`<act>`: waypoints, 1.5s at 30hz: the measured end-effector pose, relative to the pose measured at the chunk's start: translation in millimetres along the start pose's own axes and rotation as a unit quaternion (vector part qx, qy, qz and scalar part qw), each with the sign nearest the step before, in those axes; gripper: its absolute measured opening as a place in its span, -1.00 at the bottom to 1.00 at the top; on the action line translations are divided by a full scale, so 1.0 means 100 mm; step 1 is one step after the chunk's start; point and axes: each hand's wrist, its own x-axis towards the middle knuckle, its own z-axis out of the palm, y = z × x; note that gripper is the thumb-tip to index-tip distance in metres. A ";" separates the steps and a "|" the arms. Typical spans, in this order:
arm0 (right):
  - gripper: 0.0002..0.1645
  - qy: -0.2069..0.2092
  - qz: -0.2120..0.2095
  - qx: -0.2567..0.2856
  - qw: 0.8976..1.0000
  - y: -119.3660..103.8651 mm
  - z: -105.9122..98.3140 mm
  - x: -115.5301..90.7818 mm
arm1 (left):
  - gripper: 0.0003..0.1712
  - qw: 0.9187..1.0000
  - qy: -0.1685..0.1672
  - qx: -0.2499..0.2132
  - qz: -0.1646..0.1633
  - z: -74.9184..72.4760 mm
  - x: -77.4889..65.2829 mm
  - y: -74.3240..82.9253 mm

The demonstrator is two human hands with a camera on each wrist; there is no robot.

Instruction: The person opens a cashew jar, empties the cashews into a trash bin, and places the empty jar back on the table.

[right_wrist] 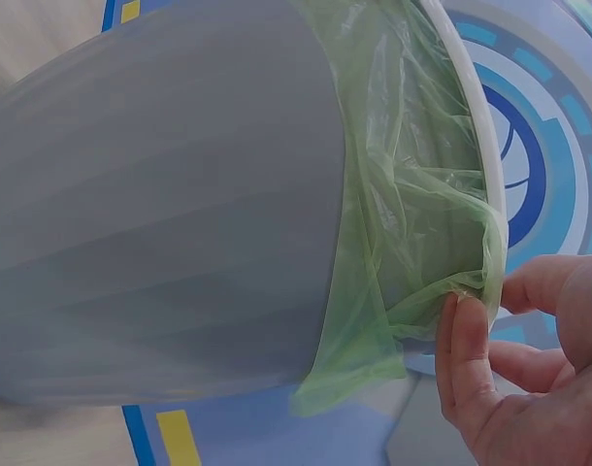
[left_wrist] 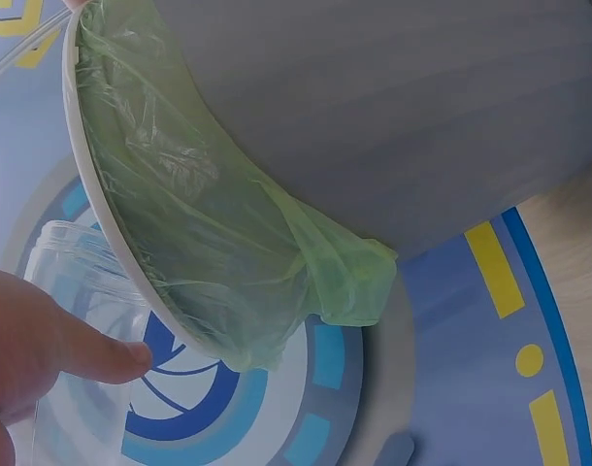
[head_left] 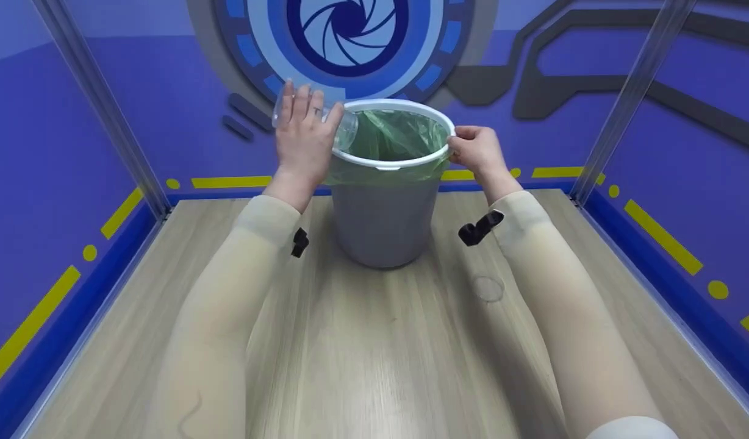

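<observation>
A grey trash can with a white rim ring stands upright at the back of the table, lined with a thin green bag folded over its edge. My left hand holds a clear plastic jar on its side, the mouth tipped over the can's left rim. Ridges show near the jar's mouth in the left wrist view, and the thumb lies along its side. At the opposite side of the can, my right hand pinches the rim and bag between thumb and fingers.
A clear round disc lies on the wooden table, right of the can. Blue and purple panels close in the back and both sides, with metal posts at the corners.
</observation>
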 end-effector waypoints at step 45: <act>-0.39 0.005 0.005 -0.006 1.000 0.00 0.01 -0.01 | -0.10 0.962 -0.010 -0.215 -0.166 0.17 -0.21 -0.16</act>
